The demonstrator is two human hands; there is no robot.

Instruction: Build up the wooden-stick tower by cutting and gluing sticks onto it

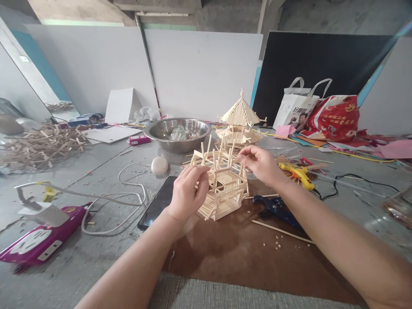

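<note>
The open stick model [227, 177] stands mid-picture, between my two hands.
It lies just right of my left hand [189, 189] and to the lower left of my right hand [260, 163], its uprights pointing to the top of the picture, some leaning. My left hand looks the nearer: it is curled, overlapping the model's left side, fingertips by the upper rail; I can't tell whether they are clamped on a stick. My right hand reaches in from the right, level with the upright tops, thumb and fingertips drawn close; whether anything is pinched there, I can't tell. Under the model is a brown mat [219, 257]; a roofed model [241, 113] stands behind, right of upper centre. A dark blue tool [280, 210] lies right of centre, partly hidden by my right forearm.
</note>
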